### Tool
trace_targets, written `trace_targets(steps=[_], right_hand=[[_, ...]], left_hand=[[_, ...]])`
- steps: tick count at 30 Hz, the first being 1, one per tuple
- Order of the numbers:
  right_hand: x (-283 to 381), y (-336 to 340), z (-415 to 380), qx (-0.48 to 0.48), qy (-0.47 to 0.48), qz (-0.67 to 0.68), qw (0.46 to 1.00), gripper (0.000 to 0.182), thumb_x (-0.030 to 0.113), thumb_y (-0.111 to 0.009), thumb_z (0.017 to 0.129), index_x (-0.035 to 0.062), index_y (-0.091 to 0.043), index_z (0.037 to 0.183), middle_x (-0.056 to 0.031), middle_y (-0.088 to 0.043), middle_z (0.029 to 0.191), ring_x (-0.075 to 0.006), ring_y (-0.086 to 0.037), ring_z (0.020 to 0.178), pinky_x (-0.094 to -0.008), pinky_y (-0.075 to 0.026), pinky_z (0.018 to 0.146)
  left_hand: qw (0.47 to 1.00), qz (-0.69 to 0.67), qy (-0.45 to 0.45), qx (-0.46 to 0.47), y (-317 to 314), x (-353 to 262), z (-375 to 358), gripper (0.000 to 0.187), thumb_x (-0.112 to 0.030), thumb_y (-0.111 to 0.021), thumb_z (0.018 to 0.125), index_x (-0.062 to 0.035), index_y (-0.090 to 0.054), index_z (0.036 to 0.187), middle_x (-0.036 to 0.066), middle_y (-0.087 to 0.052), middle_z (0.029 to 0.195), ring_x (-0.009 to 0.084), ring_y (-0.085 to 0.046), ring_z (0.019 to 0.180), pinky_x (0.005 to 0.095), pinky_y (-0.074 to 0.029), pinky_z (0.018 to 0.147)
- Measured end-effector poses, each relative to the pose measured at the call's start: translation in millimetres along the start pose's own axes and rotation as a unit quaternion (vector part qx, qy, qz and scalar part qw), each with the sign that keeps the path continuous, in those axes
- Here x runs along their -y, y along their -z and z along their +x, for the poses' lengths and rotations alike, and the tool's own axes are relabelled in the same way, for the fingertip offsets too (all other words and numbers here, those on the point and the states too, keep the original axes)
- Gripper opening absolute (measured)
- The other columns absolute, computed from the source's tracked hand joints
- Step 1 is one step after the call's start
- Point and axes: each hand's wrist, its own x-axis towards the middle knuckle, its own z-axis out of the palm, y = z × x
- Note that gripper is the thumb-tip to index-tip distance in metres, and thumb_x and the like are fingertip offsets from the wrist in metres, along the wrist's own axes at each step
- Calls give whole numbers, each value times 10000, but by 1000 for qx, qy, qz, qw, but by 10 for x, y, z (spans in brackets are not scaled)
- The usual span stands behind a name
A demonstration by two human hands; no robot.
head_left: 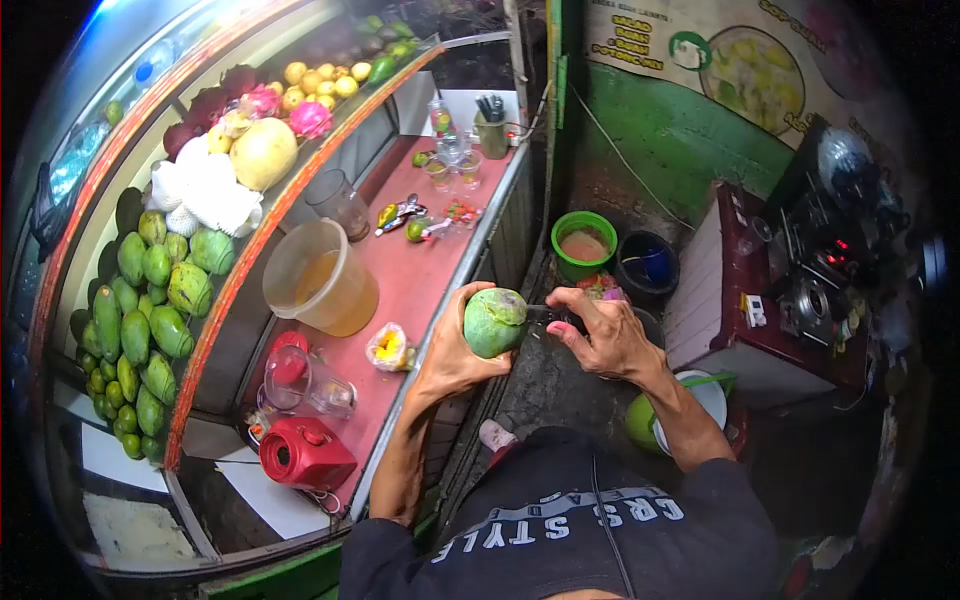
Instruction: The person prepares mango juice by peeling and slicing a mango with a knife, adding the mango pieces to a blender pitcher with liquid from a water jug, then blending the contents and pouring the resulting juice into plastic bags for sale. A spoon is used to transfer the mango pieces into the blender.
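Observation:
My left hand (455, 350) is wrapped round a large green mango (492, 328), holding it up over the aisle just past the counter's edge. Brownish, scuffed skin marks the mango's upper end. In my right hand (610, 340) is a knife (537, 314), its short visible stretch of blade reaching the mango's right side. Most of the knife's handle is hidden by my fingers. Closest to my left hand on the counter lies a clear plastic bag (390, 347) with something yellow inside.
A cloudy plastic tub (322, 278) of liquid, a red blender base (306, 452) and a blender jug (320, 388) stand on the pink counter (405, 268). Piled mangoes (150, 310) fill the display at left. Green bucket (583, 245) and dark bucket (648, 260) sit on the floor ahead.

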Motion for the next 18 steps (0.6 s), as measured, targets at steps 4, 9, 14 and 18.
trace_targets(steps=[4, 9, 14, 18], right_hand=[[-128, 336, -429, -12, -1, 43, 999, 386, 213, -603, 891, 92, -540, 1252, -174, -671, 966, -351, -667, 818, -401, -521, 693], [-325, 719, -1041, 3, -105, 219, 970, 331, 240, -524, 963, 34, -590, 1215, -152, -692, 962, -258, -686, 838, -343, -519, 721], [-403, 1057, -1552, -25, -172, 214, 961, 327, 227, -525, 962, 29, -593, 1213, -158, -680, 850, -215, -667, 734, -327, -501, 659], [-390, 1171, -1864, -49, -79, -8, 996, 352, 182, -568, 918, 83, -577, 1256, -142, -675, 910, -287, -646, 699, -373, -504, 629]], left_hand=[[996, -35, 37, 68, -655, -347, -54, 713, -97, -759, 584, -14, -457, 1224, 118, -585, 1064, 183, -594, 977, 306, -487, 863], [987, -130, 20, 96, -1306, -337, -190, 1013, -261, -899, 565, -23, -322, 1363, 151, -472, 1256, 246, -469, 1206, 361, -381, 1035], [838, -493, 225, 68, -2012, -131, -437, 667, -555, -399, 952, -50, -361, 1386, 123, -480, 1333, 253, -504, 1200, 398, -422, 993], [663, -639, 373, 115, -2510, -360, -372, 715, -656, -406, 901, -69, -475, 1303, 142, -553, 1250, 291, -569, 1115, 510, -502, 893]])
